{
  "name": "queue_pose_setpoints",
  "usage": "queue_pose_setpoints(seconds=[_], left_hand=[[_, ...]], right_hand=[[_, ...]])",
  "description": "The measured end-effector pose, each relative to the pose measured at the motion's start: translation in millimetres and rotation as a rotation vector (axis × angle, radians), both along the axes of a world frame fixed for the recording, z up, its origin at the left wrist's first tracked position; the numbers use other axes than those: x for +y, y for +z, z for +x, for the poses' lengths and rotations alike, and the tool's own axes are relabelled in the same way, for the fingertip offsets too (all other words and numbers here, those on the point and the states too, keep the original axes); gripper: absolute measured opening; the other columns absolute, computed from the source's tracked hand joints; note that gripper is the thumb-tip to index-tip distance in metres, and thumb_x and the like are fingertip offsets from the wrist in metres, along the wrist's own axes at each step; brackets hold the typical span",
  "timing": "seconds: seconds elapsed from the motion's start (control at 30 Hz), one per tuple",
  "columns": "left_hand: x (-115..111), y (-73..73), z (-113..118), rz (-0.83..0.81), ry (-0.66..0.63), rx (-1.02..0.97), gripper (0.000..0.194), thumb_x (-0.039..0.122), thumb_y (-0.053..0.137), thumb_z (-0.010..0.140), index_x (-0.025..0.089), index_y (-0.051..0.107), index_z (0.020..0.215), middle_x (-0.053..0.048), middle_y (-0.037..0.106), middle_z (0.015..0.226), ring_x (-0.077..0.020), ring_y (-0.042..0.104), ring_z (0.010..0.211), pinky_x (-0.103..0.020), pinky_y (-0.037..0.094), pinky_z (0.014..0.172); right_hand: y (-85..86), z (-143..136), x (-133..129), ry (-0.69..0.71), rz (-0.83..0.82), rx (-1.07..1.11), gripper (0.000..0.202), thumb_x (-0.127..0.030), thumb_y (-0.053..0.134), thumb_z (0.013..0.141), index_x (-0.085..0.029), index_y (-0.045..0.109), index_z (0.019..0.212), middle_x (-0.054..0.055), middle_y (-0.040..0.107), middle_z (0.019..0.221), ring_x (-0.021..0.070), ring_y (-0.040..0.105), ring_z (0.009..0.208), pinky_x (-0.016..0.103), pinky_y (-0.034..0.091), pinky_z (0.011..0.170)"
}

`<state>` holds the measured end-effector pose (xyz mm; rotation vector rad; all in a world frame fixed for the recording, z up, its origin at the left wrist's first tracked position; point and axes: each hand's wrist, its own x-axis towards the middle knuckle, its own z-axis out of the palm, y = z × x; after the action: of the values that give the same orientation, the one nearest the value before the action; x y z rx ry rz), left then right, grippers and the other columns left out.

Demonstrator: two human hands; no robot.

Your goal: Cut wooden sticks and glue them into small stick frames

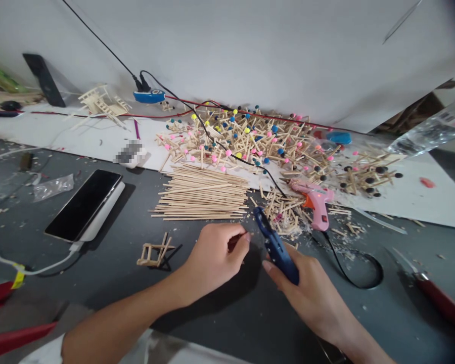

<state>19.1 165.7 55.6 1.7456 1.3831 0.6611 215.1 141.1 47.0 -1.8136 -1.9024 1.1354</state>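
Tabletop (227, 326) — tool (279, 252) in right hand (314, 290)

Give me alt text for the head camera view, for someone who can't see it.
Right hand holds a blue-handled tool beside the closed left hand over a dark table, with wooden sticks, a pink glue gun and a phone around them.

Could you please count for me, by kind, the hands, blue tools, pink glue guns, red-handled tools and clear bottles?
Left hand and right hand: 2
Blue tool: 1
Pink glue gun: 1
Red-handled tool: 1
Clear bottle: 1
Total: 6
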Motion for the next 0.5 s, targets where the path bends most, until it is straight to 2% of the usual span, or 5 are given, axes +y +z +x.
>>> queue_pose_setpoints(seconds=[0.13,0.23,0.4,0.5], left_hand=[[1,-3.0,-3,0.069,-0.075,0.180,0.023,0.025,0.053,0.090,0.018,0.060,0.069,0.001,0.056,0.066,-0.0108,0.049,0.060,-0.023,0.030,0.057],[0,-3.7,-4,0.062,-0.148,0.229,0.017,0.024,0.055,0.089,0.021,0.067,0.076,-0.001,0.062,0.075,-0.0127,0.056,0.066,-0.024,0.034,0.060],[0,-0.6,-6,0.077,-0.192,0.311,0.007,0.026,0.065,0.084,0.022,0.069,0.079,-0.001,0.065,0.079,-0.0154,0.059,0.072,-0.026,0.036,0.062],[5,-2.0,-7,0.138,-0.173,0.331,0.009,0.026,0.064,0.085,0.020,0.069,0.080,-0.002,0.065,0.079,-0.0160,0.059,0.073,-0.026,0.037,0.064]], right_hand=[[-0.2,14,4,-0.171,0.005,0.056,0.038,-0.055,0.056,0.084,-0.018,0.062,0.089,0.003,0.065,0.061,0.0193,0.062,0.055,0.027,0.046,0.051],[-0.6,21,7,-0.258,-0.021,0.119,0.042,-0.059,0.057,0.083,-0.018,0.061,0.089,0.001,0.063,0.058,0.0185,0.061,0.053,0.026,0.046,0.050],[1.7,23,10,-0.293,-0.016,0.202,0.042,-0.059,0.059,0.082,-0.018,0.059,0.089,0.001,0.062,0.060,0.0182,0.061,0.055,0.026,0.048,0.051],[3.3,23,10,-0.301,-0.005,0.242,0.041,-0.057,0.060,0.081,-0.018,0.060,0.090,0.001,0.062,0.061,0.0181,0.061,0.055,0.027,0.048,0.052]])
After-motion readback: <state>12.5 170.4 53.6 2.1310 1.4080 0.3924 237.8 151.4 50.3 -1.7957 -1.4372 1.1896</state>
